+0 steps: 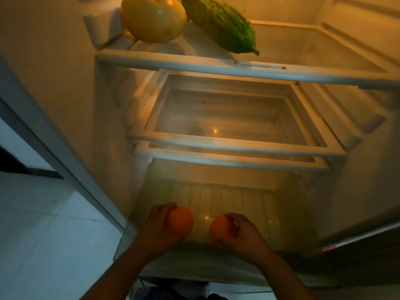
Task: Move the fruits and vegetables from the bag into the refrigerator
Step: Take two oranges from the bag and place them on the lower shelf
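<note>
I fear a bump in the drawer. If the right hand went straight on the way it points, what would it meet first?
Probably the ribbed rear wall of the clear bottom drawer; the right hand, gripping a round orange fruit, has nothing else ahead, though depth is unclear.

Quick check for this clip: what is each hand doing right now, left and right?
Left hand: grips an orange over the bottom drawer.
Right hand: grips a second orange beside it.
</note>
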A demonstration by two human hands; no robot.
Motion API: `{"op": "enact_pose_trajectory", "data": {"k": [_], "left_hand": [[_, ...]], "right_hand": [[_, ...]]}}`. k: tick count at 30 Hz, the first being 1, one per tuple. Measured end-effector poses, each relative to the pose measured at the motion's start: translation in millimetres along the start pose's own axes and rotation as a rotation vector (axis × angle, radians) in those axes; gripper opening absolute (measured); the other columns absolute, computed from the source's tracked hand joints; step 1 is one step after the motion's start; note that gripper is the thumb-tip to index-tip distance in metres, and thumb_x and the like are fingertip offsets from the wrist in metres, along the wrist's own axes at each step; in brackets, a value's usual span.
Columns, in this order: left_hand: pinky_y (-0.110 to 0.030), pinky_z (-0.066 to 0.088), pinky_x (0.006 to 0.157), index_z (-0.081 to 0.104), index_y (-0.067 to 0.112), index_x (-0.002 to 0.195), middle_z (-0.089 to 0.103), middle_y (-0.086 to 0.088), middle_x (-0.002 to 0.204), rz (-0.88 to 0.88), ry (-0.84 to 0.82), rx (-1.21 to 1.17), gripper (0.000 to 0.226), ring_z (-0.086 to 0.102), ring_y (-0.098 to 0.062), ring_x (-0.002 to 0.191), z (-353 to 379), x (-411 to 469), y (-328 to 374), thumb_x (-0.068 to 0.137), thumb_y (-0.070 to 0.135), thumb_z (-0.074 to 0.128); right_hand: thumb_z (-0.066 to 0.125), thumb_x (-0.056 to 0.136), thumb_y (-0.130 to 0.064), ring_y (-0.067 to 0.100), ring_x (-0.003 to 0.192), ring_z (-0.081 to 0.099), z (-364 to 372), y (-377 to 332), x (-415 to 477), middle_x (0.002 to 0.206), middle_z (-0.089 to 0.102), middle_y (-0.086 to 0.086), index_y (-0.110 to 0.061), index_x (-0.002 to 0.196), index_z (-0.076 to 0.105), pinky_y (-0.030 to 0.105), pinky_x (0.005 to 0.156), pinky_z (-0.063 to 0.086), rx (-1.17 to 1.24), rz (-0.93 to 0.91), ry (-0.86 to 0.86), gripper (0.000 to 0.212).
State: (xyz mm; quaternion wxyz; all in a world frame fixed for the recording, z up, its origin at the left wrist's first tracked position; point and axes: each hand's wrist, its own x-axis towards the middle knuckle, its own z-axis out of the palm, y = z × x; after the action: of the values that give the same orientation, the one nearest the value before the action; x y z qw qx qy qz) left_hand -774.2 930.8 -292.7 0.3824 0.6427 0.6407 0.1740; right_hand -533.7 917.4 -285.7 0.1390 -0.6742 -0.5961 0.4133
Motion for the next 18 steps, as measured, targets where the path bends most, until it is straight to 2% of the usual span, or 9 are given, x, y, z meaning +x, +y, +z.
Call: {"op": "enact_pose_trajectory", "data": {"k": [5, 7, 10, 14, 18], "left_hand": [[-0.037, 0.040, 0.099, 0.029, 0.028, 0.137, 0.029, -0.003, 0.143, -0.004, 0.066, 0.055, 0.088, 0.040, -0.024, 0.124, -6.2, 21.4, 6.3, 0.066, 0.035, 0.081], [-0.033, 0.041, 0.096, 0.035, 0.027, 0.134, 0.035, -0.001, 0.138, 0.050, 0.096, 0.061, 0.083, 0.044, -0.022, 0.121, -10.0, 34.8, 11.9, 0.065, 0.037, 0.080], [-0.033, 0.043, 0.096, 0.043, 0.024, 0.130, 0.046, -0.002, 0.132, 0.143, 0.130, 0.108, 0.078, 0.049, -0.022, 0.118, -11.6, 54.3, 13.2, 0.063, 0.040, 0.079], [-0.040, 0.039, 0.102, 0.032, 0.019, 0.140, 0.037, -0.008, 0.142, 0.167, 0.127, 0.256, 0.079, 0.042, -0.026, 0.125, -7.1, 70.6, 7.3, 0.073, 0.036, 0.073], [-0.041, 0.037, 0.103, 0.026, 0.019, 0.142, 0.032, -0.008, 0.145, 0.164, 0.095, 0.331, 0.076, 0.038, -0.027, 0.128, -2.4, 82.0, -3.0, 0.080, 0.035, 0.066]], "right_hand": [[0.072, 0.076, -0.037, 0.019, 0.125, 0.042, -4.9, -11.5, 17.7, 0.141, 0.038, 0.002, -0.022, 0.138, 0.037, 0.026, 0.100, 0.036, -0.112, -0.063, 0.048, 0.073], [0.073, 0.075, -0.040, 0.020, 0.123, 0.043, -6.7, -17.6, 29.6, 0.138, 0.040, 0.006, -0.019, 0.137, 0.039, 0.021, 0.097, 0.032, -0.172, -0.113, 0.075, 0.074], [0.073, 0.074, -0.042, 0.023, 0.122, 0.044, -5.2, -26.5, 49.4, 0.135, 0.042, 0.008, -0.021, 0.138, 0.039, 0.022, 0.094, 0.034, -0.229, -0.136, 0.070, 0.075], [0.073, 0.075, -0.038, 0.024, 0.122, 0.044, -0.3, -39.6, 72.1, 0.135, 0.042, 0.008, -0.020, 0.137, 0.040, 0.026, 0.097, 0.035, -0.271, -0.192, 0.110, 0.073], [0.071, 0.078, -0.038, 0.027, 0.125, 0.043, 9.5, -44.0, 86.6, 0.141, 0.042, 0.007, -0.018, 0.139, 0.040, 0.031, 0.102, 0.035, -0.269, -0.238, 0.162, 0.071]]}}
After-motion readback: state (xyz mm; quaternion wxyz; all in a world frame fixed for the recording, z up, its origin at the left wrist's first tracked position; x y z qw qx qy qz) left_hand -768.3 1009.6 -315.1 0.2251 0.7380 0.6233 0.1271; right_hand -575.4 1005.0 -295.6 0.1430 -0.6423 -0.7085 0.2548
